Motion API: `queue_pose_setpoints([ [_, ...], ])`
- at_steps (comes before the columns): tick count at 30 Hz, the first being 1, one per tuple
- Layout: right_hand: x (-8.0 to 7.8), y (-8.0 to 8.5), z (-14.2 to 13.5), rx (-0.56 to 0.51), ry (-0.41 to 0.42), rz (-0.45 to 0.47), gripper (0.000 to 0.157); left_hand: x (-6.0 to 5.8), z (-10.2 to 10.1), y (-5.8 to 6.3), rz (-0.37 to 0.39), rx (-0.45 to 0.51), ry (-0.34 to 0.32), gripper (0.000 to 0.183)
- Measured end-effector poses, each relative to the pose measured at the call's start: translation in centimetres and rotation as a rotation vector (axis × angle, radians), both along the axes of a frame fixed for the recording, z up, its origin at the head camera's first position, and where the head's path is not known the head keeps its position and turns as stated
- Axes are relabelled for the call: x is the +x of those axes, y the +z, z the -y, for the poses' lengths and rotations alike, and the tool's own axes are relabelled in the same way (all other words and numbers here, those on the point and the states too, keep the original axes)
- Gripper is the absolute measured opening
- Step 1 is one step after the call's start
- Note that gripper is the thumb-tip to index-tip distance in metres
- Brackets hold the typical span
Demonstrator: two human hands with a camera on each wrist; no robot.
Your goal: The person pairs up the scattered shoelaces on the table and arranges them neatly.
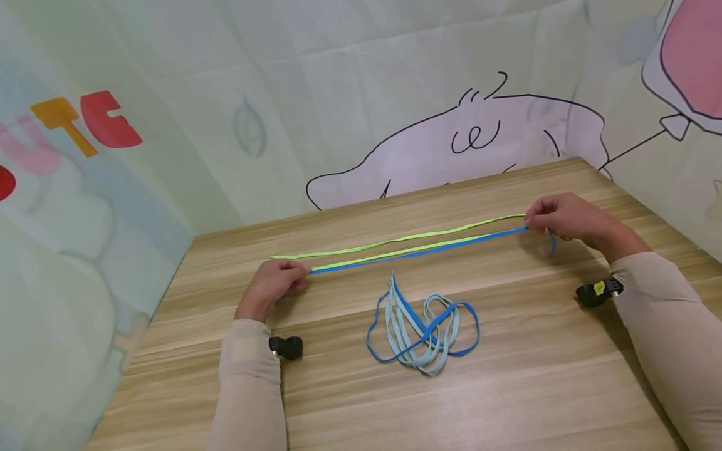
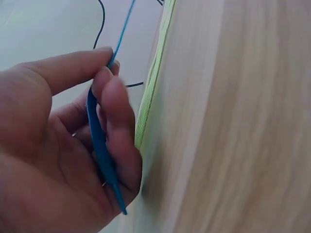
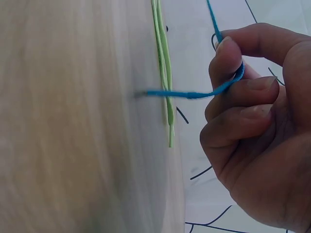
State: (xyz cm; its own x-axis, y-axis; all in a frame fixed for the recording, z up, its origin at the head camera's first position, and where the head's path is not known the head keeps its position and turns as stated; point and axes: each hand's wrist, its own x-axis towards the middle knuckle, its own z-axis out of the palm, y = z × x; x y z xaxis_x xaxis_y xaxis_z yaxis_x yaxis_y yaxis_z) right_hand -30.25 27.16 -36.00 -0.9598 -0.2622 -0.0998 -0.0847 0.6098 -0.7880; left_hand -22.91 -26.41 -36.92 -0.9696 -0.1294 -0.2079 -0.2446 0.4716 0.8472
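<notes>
A blue shoelace (image 1: 417, 252) stretches straight between the two hands above the wooden table. The left hand (image 1: 272, 283) pinches it between thumb and fingers. In the left wrist view its loose end (image 2: 99, 141) lies across the palm side of the curled fingers. At the other end, the right hand (image 1: 570, 219) pinches the lace with thumb and index finger, and a short blue tail (image 3: 189, 94) sticks out past the fingers. A yellow-green shoelace (image 1: 417, 237) lies behind, with two long strands running nearly parallel to the blue one.
A loose tangle of light blue lace (image 1: 417, 361) and another blue lace (image 1: 464, 352) lies on the table (image 1: 507, 376), nearer the person. Black wrist cameras hang at the left sleeve (image 1: 248, 376) and right sleeve (image 1: 665, 313). A printed cloth (image 1: 271, 62) stands behind the table.
</notes>
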Motion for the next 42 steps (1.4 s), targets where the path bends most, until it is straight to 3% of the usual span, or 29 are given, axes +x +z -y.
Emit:
queue_pose_setpoints([
  [6,-0.29,-0.30,-0.14,0.047,-0.007,-0.005,0.030,0.08,0.13,0.04,-0.009,-0.057,0.039,0.026],
  [22,-0.30,0.12,-0.19,0.112,-0.023,-0.039,0.031,0.40,0.50,0.66,0.037,-0.101,0.088,0.028],
  [42,-0.08,-0.14,-0.22,0.138,-0.056,-0.029,0.034,0.77,0.76,0.43,0.021,-0.163,0.106,0.030],
])
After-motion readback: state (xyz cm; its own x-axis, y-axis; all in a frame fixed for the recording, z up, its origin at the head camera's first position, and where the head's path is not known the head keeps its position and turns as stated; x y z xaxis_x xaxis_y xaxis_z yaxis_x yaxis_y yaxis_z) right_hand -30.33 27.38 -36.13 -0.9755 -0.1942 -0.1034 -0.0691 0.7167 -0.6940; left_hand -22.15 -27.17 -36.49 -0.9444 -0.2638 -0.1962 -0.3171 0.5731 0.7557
